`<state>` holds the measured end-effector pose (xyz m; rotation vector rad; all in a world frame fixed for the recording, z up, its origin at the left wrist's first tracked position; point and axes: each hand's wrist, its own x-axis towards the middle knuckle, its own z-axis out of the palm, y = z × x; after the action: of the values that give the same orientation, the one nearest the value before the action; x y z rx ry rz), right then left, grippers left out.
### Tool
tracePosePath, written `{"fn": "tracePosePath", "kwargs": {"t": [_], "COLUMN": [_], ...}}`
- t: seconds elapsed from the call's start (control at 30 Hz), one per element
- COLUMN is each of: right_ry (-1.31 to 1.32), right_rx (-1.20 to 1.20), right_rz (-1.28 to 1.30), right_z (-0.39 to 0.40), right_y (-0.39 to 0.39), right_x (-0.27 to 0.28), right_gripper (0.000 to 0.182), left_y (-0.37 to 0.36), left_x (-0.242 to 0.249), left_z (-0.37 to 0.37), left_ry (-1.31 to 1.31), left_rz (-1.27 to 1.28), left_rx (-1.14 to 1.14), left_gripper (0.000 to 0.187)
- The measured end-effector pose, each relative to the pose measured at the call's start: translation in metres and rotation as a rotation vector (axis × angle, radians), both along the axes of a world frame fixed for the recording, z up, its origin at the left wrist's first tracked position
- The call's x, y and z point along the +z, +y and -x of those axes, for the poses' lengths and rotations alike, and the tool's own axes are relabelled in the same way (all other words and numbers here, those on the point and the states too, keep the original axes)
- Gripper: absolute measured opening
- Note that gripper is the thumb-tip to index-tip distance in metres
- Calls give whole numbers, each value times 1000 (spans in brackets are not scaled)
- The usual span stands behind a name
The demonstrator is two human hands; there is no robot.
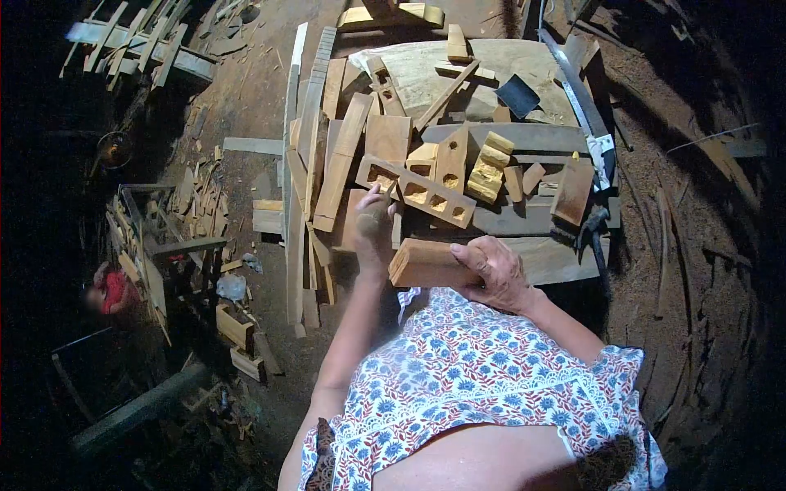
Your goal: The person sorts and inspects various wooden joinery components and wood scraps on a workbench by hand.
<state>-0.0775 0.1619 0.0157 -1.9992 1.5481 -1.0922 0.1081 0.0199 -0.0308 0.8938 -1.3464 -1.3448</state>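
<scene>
My right hand [496, 274] is closed round one end of a thick brown wooden block [430, 263], held in front of my body with its cut end facing left. My left hand [375, 219] reaches over the bench, its fingers loosely curled and apart, with nothing visible in them. Its fingertips are right at the left end of a long wooden piece with square recesses [426, 199]. Beside that piece lie a recessed block [451, 164] with a pointed top and a notched yellowish block [491, 168].
A handsaw [571, 82] lies along the bench's right edge, with a hammer [596, 237] below it. A brush [571, 195] and a dark sheet [518, 96] rest on the boards. Long planks [311, 139] line the left side. Wood scraps [196, 200] litter the ground.
</scene>
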Motion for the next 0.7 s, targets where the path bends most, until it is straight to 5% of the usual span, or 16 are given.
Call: {"fn": "tracePosePath", "kwargs": {"t": [0.13, 0.2, 0.23, 0.37, 0.5, 0.63, 0.7], "right_ry": [-38, -49, -52, -120, -12, -77, -84], "right_rx": [-8, 12, 12, 68, 52, 110, 52], "right_rz": [7, 93, 92, 208, 40, 141, 112], "right_z": [-2, -5, -7, -18, -24, -26, -31], "right_y": [-4, -9, -13, -35, -47, -43, -48], "right_x": [4, 8, 14, 6, 4, 10, -2], "right_gripper": [84, 82, 82, 80, 75, 76, 80], "left_y": [0, -3, -2, 5, 4, 0, 0], "left_x": [7, -3, -12, -5, -12, -20, -16], "left_z": [0, 5, 7, 6, 4, 4, 7], "left_ry": [491, -321, -36, -278, -52, -300, -262], "left_rz": [-345, 313, 63, 217, 39, 286, 204], "left_rx": [-105, -3, -30, -68, -148, -65, -80], "left_gripper": [35, 37, 37, 41, 35, 33, 31]}}
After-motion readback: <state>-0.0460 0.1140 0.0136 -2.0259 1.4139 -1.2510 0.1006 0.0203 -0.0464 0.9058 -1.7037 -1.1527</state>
